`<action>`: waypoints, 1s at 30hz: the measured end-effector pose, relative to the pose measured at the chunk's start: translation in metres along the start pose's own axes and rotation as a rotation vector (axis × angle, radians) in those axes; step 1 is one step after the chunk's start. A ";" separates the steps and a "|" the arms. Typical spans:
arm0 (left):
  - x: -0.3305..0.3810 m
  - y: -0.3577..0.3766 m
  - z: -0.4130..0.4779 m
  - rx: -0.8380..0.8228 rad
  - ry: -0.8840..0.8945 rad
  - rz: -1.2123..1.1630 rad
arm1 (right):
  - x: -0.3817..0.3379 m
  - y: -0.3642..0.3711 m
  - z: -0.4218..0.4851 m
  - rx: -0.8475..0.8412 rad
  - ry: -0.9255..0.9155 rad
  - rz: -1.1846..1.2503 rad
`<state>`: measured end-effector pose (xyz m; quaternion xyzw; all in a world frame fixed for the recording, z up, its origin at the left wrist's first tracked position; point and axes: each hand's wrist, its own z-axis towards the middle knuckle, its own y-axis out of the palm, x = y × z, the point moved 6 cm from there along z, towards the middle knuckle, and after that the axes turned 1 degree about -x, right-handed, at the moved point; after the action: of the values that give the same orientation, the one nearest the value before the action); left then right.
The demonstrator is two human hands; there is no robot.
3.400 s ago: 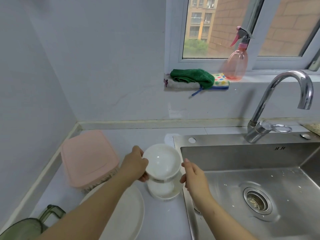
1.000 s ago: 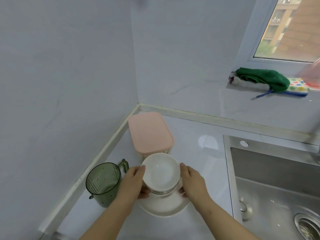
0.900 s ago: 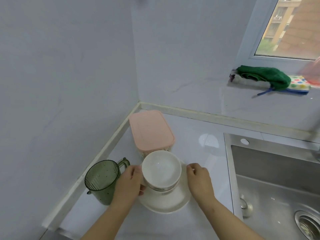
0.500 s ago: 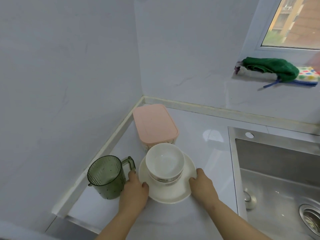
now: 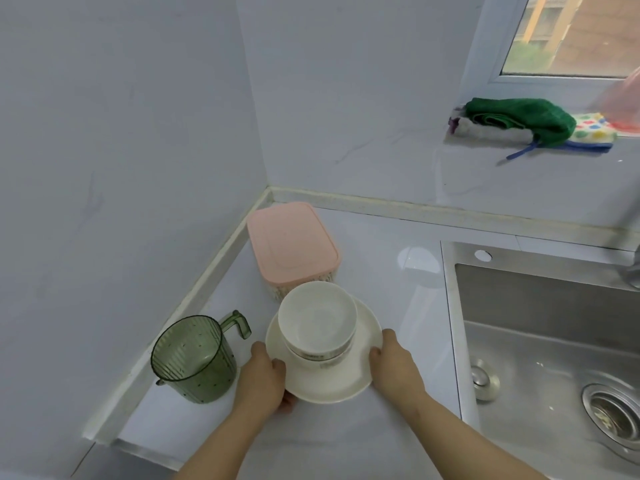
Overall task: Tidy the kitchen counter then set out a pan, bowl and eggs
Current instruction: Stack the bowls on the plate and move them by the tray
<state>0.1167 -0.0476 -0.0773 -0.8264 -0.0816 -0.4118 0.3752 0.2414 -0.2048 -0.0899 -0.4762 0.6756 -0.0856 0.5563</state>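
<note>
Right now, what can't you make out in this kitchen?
Head view:
- Pink-lidded box: lid hides its contents.
- Lower bowl: top bowl covers its inside.
- Tap: cut off by the right edge.
- Left hand: plate covers most of its fingers.

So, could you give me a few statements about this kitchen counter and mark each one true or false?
1. The left hand and the right hand hold the white plate by its rim, one on each side. True.
2. The stacked white bowls sit in the sink. False: they stand on the plate, left of the sink.
3. The green jug stands upright to the left of the plate. True.
4. The pink lid lies beside its box. False: it is on the box, behind the bowls.
5. A green cloth lies on the window sill. True.
</note>
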 end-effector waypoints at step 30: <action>0.128 0.197 -0.164 -0.886 0.628 0.168 | 0.173 -0.096 -0.282 1.025 0.719 0.524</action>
<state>0.1853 -0.3214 -0.0287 -0.7465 0.2815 -0.6022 0.0292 0.0716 -0.5003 -0.0412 0.0854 0.7857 -0.4103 0.4550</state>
